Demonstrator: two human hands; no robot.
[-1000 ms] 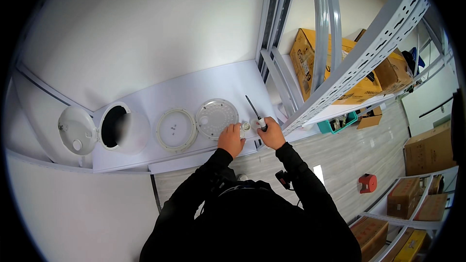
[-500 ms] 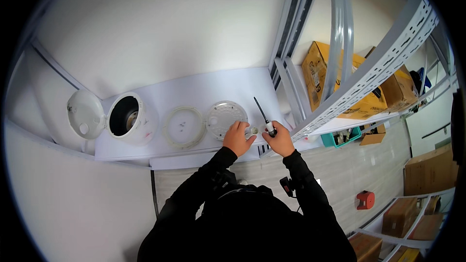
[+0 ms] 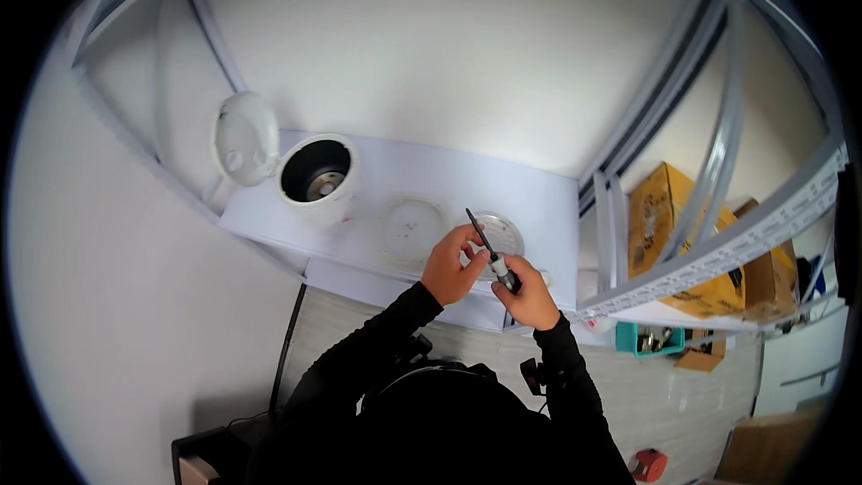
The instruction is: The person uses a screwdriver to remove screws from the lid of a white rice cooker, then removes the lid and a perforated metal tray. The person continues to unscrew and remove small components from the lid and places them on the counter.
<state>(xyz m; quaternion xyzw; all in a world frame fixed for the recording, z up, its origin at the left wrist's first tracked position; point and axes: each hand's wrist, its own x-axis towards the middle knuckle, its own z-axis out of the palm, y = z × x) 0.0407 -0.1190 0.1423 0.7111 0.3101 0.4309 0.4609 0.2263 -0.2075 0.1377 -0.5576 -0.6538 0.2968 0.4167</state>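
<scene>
My right hand [image 3: 528,292] is closed around the grey-and-white handle of a screwdriver [image 3: 481,235], its dark shaft slanting up and left. Close beside that shaft is my left hand [image 3: 452,268], its fingers curved and its thumb apart from the index finger; I see nothing held in it. Partly behind both hands lies a round perforated metal plate [image 3: 503,232] on the white shelf [image 3: 530,187]. A pale ring [image 3: 388,226] rests to its left, with several tiny dark pieces [image 3: 409,229] inside its outline, too small to name.
At the left of the shelf stands a white rice cooker [image 3: 337,207], its lid [image 3: 244,136] swung open and its inside dark. Right of the metal uprights are yellow cardboard boxes [image 3: 651,216]. Below them sits a teal bin [image 3: 633,339]; a red stool [image 3: 649,464] is on the floor.
The view has turned, so the shelf's contents appear farther right. My left hand has come closer to the screwdriver, which stays in my right hand.
</scene>
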